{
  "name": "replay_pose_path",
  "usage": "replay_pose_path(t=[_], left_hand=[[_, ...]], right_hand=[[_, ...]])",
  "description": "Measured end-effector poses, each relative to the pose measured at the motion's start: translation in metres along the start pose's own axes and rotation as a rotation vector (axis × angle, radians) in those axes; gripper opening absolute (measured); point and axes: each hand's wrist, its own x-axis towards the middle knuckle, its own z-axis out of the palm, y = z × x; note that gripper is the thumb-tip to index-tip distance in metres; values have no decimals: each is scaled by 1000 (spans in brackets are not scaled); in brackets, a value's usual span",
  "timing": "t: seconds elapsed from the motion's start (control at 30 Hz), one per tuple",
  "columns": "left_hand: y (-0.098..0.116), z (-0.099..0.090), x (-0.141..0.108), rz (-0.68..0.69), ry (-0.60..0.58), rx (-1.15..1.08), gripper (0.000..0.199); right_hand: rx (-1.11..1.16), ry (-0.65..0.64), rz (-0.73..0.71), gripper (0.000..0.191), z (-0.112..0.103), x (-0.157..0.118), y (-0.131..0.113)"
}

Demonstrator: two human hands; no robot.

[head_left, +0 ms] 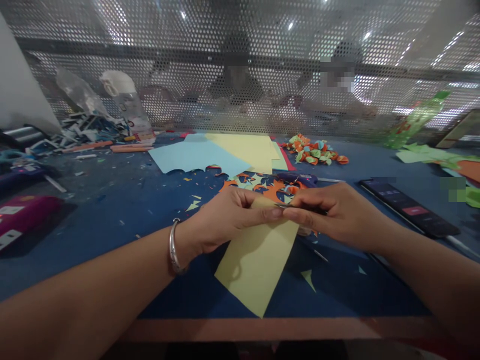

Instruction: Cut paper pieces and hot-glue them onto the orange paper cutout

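A strip of yellow paper (258, 267) slants down toward the table's front edge, its upper end pinched between the thumb and fingers of my left hand (228, 215). A silver bangle (173, 247) circles my left wrist. My right hand (330, 212) is closed close beside it, on a small pointed metal tool (284, 205) whose tip lies at the paper's upper edge. Most of that tool is hidden by my fingers, so its kind is unclear. Just beyond both hands lie orange and pale green paper offcuts (272, 190).
Blue and yellow sheets (195, 152) lie behind the offcuts, beside a pile of small curled paper pieces (315, 150). A phone (408, 207) is on the right, a green bottle (416, 120) farther back. A clear bottle (129, 107) and a magenta object (26, 217) are left. Perforated metal panel (187, 65) closes the back.
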Motion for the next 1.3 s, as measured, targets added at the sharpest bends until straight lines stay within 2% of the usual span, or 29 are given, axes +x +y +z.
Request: replay_pose_path(t=[0.3, 0.7, 0.87, 1.07, 1.3], left_hand=[[-1, -6, 0, 37, -24, 110, 30], [-2, -2, 2, 32, -24, 70, 25], [0, -6, 1, 58, -41, 40, 22], [1, -11, -2, 13, -55, 17, 17], [0, -6, 1, 19, -40, 15, 15]], right_hand=[[-14, 11, -8, 47, 1, 0, 1], [-14, -6, -15, 48, 0, 0, 3], [-10, -7, -19, 50, -1, 0, 1], [-7, -20, 2, 49, -1, 1, 1], [-37, -17, -2, 49, -1, 0, 3]])
